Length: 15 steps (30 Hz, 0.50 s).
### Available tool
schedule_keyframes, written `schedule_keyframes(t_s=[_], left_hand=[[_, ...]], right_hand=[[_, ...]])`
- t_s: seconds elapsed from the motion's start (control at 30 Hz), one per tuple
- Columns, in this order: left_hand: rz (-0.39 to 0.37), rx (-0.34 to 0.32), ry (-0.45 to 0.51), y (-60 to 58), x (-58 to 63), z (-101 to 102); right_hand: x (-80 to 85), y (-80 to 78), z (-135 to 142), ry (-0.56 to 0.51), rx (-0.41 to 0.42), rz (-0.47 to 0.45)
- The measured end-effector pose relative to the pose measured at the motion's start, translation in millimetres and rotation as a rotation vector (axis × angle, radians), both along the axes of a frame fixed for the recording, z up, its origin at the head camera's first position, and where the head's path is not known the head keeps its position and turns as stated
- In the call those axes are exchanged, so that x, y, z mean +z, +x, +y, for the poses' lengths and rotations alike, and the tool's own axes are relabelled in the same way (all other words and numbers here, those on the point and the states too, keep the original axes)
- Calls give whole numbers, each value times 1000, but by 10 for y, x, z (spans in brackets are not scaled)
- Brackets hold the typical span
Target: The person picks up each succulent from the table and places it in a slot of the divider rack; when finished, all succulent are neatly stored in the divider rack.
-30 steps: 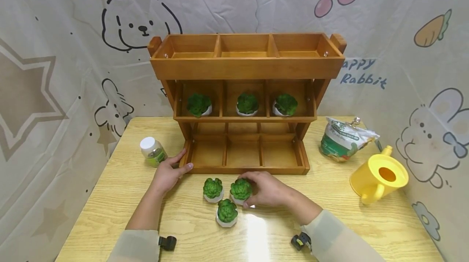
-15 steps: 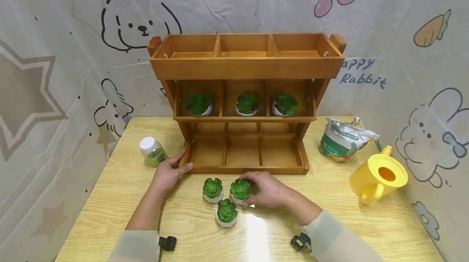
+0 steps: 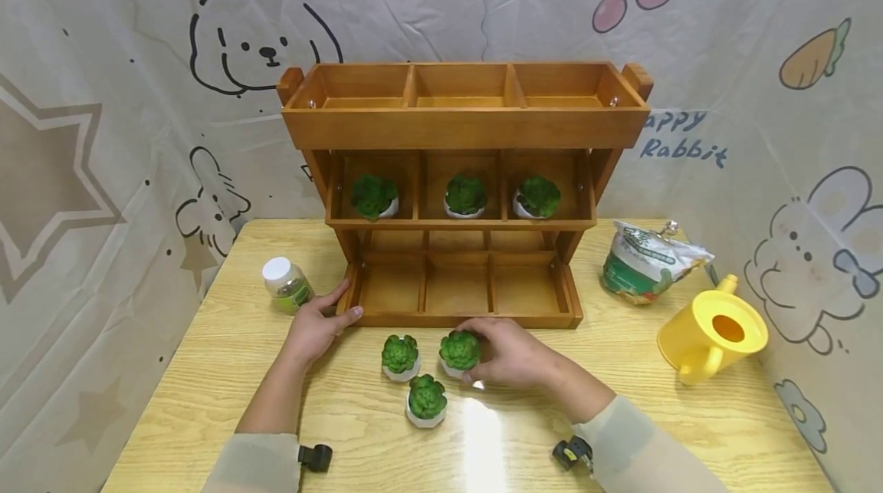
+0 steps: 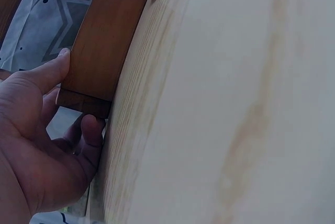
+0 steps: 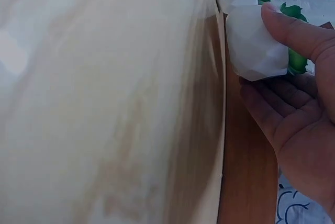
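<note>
My right hand [image 3: 513, 353] holds a small potted succulent [image 3: 460, 351] by its white faceted pot [image 5: 256, 46], thumb on one side and fingers on the other. Whether the pot is off the table cannot be told. Two more potted succulents stand close by on its left: one level with it [image 3: 400, 355] and one nearer the front [image 3: 427, 399]. With my left hand [image 3: 319, 330] I grip the lower left front corner of the three-tier wooden shelf [image 3: 462, 320]. In the left wrist view the thumb lies on the front board [image 4: 107, 41], and the other fingers are around its end.
On the middle tier sit three potted succulents, one per compartment: left [image 3: 375, 197], centre [image 3: 465, 196], right [image 3: 536, 197]. A white-lidded jar [image 3: 288, 286] is beside my left hand. To the right are a clipped bag [image 3: 645, 263] and a yellow watering can [image 3: 710, 332].
My right hand and the succulent in it have moved slightly right and towards the shelf, away from the other two. The left hand stays on the shelf corner.
</note>
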<state>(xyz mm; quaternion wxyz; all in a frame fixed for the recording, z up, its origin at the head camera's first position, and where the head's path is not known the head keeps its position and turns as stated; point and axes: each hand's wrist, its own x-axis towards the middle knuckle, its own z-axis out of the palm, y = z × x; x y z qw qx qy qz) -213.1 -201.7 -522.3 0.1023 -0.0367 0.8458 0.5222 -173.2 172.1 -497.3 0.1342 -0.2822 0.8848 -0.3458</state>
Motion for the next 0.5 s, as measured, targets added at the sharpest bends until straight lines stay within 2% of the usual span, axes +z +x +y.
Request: schedule_keyframes(t_s=[0.2,0.37,0.5], left_hand=[[6,3,4,-6,-11,-1],[15,1,-3,-13,-16,1],[13,0,0,-16,-18,4]], right_hand=[[32,-19,69,-46,-2,4],[62,-38,124,-89,-8,-38],[104,-49,162,-84,-27,-55]])
